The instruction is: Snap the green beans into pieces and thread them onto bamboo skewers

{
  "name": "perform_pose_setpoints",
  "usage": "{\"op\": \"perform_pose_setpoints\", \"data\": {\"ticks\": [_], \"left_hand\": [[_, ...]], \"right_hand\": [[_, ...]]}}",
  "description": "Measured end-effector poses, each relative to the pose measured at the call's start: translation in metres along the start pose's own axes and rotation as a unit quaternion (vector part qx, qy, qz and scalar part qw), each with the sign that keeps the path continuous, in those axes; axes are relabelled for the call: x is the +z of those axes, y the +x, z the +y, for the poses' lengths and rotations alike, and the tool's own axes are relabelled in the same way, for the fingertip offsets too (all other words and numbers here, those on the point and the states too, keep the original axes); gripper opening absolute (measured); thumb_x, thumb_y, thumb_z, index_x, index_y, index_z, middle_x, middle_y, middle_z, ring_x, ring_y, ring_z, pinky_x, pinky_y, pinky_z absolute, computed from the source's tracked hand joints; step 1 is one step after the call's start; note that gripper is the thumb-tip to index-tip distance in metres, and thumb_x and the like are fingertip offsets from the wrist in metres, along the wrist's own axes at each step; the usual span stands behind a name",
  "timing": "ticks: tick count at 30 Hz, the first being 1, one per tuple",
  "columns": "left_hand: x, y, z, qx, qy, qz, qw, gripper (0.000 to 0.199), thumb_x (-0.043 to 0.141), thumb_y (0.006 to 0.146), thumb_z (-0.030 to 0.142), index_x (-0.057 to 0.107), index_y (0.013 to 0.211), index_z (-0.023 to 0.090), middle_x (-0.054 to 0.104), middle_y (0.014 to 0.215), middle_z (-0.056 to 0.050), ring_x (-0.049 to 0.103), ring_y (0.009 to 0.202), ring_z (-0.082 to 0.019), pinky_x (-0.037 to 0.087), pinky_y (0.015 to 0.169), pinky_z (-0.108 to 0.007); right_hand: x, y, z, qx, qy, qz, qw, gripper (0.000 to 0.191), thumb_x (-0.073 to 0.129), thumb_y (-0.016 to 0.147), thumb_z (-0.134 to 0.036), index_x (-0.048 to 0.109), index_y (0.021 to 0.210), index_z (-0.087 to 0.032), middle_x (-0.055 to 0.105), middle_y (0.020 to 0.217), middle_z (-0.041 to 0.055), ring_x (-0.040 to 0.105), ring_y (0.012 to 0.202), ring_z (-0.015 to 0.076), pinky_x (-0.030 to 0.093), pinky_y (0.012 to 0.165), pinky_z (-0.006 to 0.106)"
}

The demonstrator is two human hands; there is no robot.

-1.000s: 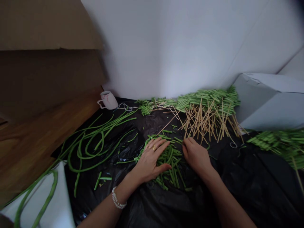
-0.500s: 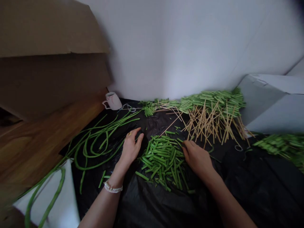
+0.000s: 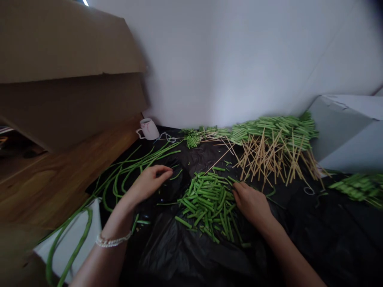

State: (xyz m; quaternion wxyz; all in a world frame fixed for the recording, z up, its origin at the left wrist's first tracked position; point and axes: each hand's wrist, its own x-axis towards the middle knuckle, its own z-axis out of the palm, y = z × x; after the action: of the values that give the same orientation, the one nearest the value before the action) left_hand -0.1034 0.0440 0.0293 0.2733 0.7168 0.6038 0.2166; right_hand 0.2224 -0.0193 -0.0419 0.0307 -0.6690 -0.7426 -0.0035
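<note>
A heap of cut long bean pieces (image 3: 206, 203) lies on black plastic sheeting (image 3: 179, 255) between my hands. My left hand (image 3: 151, 181) is left of the heap, above the plastic, with thumb and fingertips drawn together. A thin green bean bit (image 3: 177, 174) shows just beyond those fingertips; whether they grip anything is too small to tell. At the heap's right edge rests my right hand (image 3: 249, 199), its fingers curled down beside a bean piece. What lies under these fingers is hidden. Uncut long beans (image 3: 118, 181) stretch behind and left of my left hand.
Bean pieces threaded on wooden skewers (image 3: 273, 127) are stacked along the wall. A mug (image 3: 149, 129) stands back left, near a large cardboard box (image 3: 72, 48). A white box (image 3: 344, 127) is at right, with more skewered beans (image 3: 359, 187) before it.
My left hand has moved left, away from the heap, and its fingers have drawn together. The right hand stays at the heap's edge. The view has shifted slightly.
</note>
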Motion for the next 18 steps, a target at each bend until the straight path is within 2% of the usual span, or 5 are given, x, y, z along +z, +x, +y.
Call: {"op": "perform_pose_setpoints", "data": {"ticks": [2,5,9,14,18], "left_hand": [[-0.020,0.008,-0.019,-0.048,0.083,0.053,0.994,0.042,0.054,0.084,0.056,0.072,0.095,0.019,0.074,0.098,-0.008,0.066,0.091,-0.026,0.047,0.081,-0.033],[-0.037,0.018,-0.053,-0.159,0.250,0.141,0.945,0.049,0.054,0.082,0.059,0.070,0.099,0.016,0.072,0.100,-0.014,0.065,0.092,-0.032,0.045,0.072,-0.034],[-0.032,0.026,-0.088,-0.192,0.283,0.110,0.933,0.050,0.055,0.080,0.059,0.067,0.101,0.015,0.072,0.103,-0.016,0.064,0.095,-0.033,0.044,0.070,-0.033],[-0.022,0.033,-0.095,-0.205,0.240,0.127,0.940,0.030,0.059,0.075,0.043,0.068,0.089,0.019,0.074,0.093,-0.012,0.067,0.088,-0.030,0.046,0.068,-0.032],[-0.042,0.042,-0.087,-0.198,0.213,0.187,0.938,0.034,0.052,0.078,0.040,0.066,0.098,0.017,0.073,0.099,-0.012,0.067,0.090,-0.029,0.047,0.072,-0.032]], "right_hand": [[-0.001,0.000,-0.001,-0.003,0.004,-0.002,1.000,0.015,0.046,0.097,-0.022,0.060,0.093,-0.020,0.067,0.093,0.0049,0.068,0.078,0.0185,0.033,0.053,0.028],[-0.002,0.000,-0.002,-0.009,0.008,0.000,1.000,0.017,0.044,0.097,-0.023,0.060,0.093,-0.020,0.068,0.093,0.0046,0.068,0.079,0.0183,0.033,0.054,0.028],[-0.002,-0.001,-0.003,-0.012,0.012,0.002,1.000,0.017,0.044,0.098,-0.023,0.060,0.093,-0.020,0.069,0.093,0.0042,0.069,0.080,0.0184,0.032,0.055,0.028],[0.000,0.000,-0.002,-0.008,0.008,-0.001,1.000,0.016,0.046,0.097,-0.023,0.061,0.093,-0.020,0.068,0.093,0.0040,0.069,0.079,0.0187,0.033,0.054,0.027],[0.001,0.001,-0.001,-0.008,0.009,-0.003,1.000,0.017,0.045,0.097,-0.024,0.061,0.092,-0.020,0.068,0.092,0.0041,0.068,0.078,0.0190,0.033,0.053,0.027]]}}
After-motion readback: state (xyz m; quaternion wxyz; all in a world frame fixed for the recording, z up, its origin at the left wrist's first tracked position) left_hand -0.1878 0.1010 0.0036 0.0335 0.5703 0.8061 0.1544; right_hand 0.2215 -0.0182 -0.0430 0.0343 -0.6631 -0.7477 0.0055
